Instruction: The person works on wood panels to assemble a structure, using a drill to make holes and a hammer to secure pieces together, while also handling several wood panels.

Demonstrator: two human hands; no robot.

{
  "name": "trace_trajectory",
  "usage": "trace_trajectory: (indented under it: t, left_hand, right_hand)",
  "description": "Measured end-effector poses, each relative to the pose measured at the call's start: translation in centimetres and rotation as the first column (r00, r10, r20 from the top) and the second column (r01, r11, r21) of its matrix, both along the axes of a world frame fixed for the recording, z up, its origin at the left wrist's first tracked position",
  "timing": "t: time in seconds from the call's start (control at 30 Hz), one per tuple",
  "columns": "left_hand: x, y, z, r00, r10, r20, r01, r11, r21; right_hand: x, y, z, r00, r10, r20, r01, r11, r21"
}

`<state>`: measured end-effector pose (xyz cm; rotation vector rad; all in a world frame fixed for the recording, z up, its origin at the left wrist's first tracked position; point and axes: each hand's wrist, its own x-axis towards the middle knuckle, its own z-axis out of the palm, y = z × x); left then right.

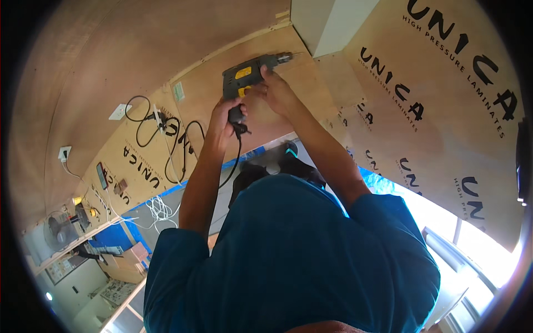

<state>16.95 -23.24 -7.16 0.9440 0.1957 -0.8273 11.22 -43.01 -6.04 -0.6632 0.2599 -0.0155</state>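
Observation:
A dark grey power drill (234, 83) with yellow labels lies sideways in front of me over the bare wood panel (300, 105). Its chuck (284, 57) points right, and a thin bit sticks out of it. My left hand (223, 115) is closed round the handle, where the black cord (240, 152) leaves the grip. Against the drill's underside, my right hand (276, 95) has its thumb near the front of the body and its curled fingers by the yellow part near the trigger. The drill partly hides these fingertips.
Printed laminate boards (388, 83) line the right side. Left are a power strip (159, 119) with tangled black cable, a wall socket (118, 112), and a coil of white cable (160, 210). A fan (60, 232) stands farther left. Bright daylight enters at lower right.

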Motion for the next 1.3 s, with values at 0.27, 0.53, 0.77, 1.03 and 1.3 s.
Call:
trace_trajectory:
  t: [0.27,0.53,0.77,1.03,1.3]
  left_hand:
    - [-6.6,1.4,7.5,0.954,-0.239,0.183,0.28,0.927,-0.248]
    - [-7.9,2.1,7.8,0.882,-0.446,0.15,0.465,0.876,-0.126]
    - [-10.9,3.4,7.7,0.827,-0.515,0.226,0.562,0.734,-0.382]
    - [-13.7,3.2,11.0,0.325,-0.688,0.649,0.425,0.719,0.55]
    - [-14.9,-4.3,12.9,0.556,-0.689,0.465,0.326,0.696,0.64]
  right_hand:
    - [-6.1,1.7,5.1,0.983,-0.174,0.055,0.16,0.966,0.205]
    - [-10.1,4.3,5.5,0.93,-0.367,-0.027,0.367,0.919,0.143]
    - [-13.9,6.0,3.6,0.965,-0.26,0.041,0.237,0.925,0.299]
    - [-17.0,7.3,3.8,0.941,-0.338,-0.02,0.297,0.795,0.529]
    - [-15.3,0.8,3.7,0.919,-0.394,-0.023,0.325,0.722,0.61]
